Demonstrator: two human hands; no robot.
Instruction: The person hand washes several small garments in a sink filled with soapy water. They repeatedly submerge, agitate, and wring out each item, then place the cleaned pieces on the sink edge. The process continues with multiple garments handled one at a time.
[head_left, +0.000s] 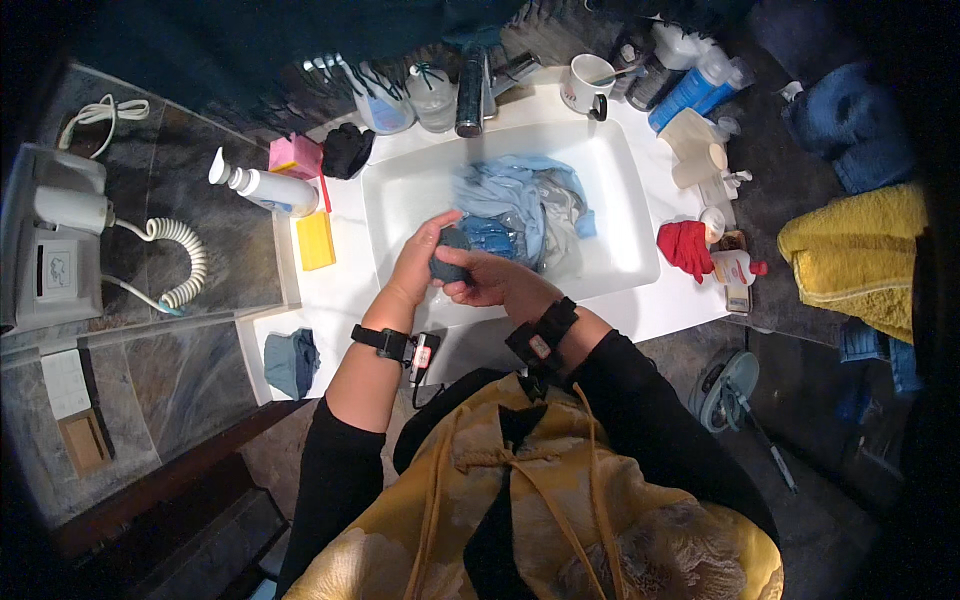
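My left hand (412, 262) and my right hand (488, 277) are closed around a small bundled dark grey-blue cloth (450, 257), over the front left part of the white sink (640, 250). Its kind cannot be told in this bunched state. Just beyond my hands, wet laundry lies in a heap in the basin: a light blue garment (527, 195), a darker blue piece (490, 238) and a grey-white piece (562, 220). The chrome faucet (470, 95) rises at the back rim. A folded grey-blue cloth (290, 363) rests on the counter at the near left.
Left on the counter are a white pump bottle (275, 192), a yellow box (316, 240) and a black cloth (347, 150). A mug (587, 87) and several bottles line the back. Rightward lie a red cloth (684, 248) and a hanging yellow towel (850, 255).
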